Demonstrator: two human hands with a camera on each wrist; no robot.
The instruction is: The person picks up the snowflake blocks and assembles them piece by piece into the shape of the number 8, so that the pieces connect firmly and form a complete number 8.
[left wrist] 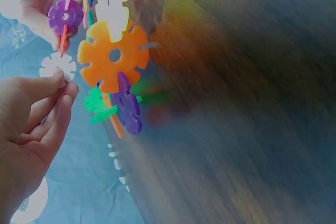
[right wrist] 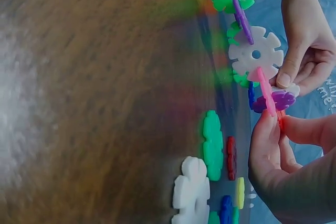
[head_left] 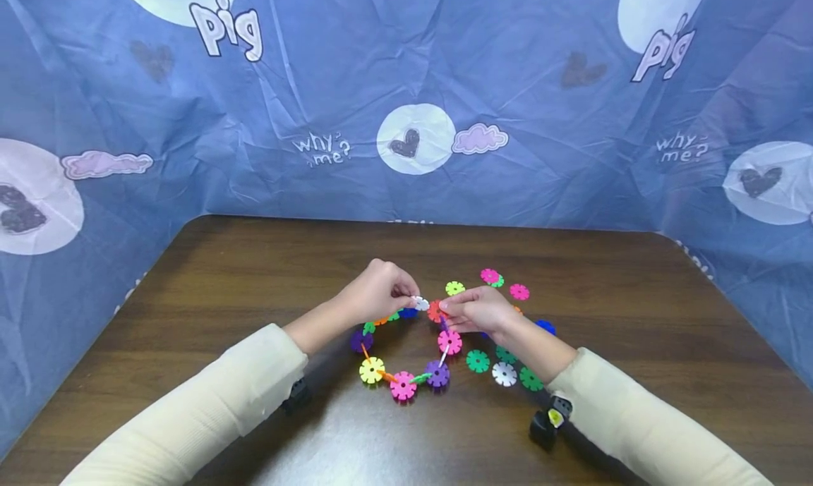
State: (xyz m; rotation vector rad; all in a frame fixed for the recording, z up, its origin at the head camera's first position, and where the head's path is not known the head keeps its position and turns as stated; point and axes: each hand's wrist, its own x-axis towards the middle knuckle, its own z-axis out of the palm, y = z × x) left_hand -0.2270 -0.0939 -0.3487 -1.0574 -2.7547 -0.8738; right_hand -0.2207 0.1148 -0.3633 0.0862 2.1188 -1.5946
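My left hand (head_left: 384,288) pinches a white notched flower-shaped disc (head_left: 420,303) between thumb and fingers. Facing it, my right hand (head_left: 479,308) pinches a red disc (head_left: 435,311) of the same kind. In the left wrist view the red disc, edge-on, meets the rim of the white disc (left wrist: 56,65); I cannot tell whether their slots are joined. A purple disc (right wrist: 281,101) sits beside the red one, partly behind the right fingertips. Linked discs curve in a ring below the hands, among them a pink disc (head_left: 403,386) and a yellow disc (head_left: 371,370).
Loose discs lie to the right on the brown table (head_left: 254,281), including a green disc (head_left: 478,361), a white loose disc (head_left: 504,374) and a pink loose disc (head_left: 519,292). Some are hidden under the right forearm. A blue printed cloth (head_left: 540,190) hangs behind the table.
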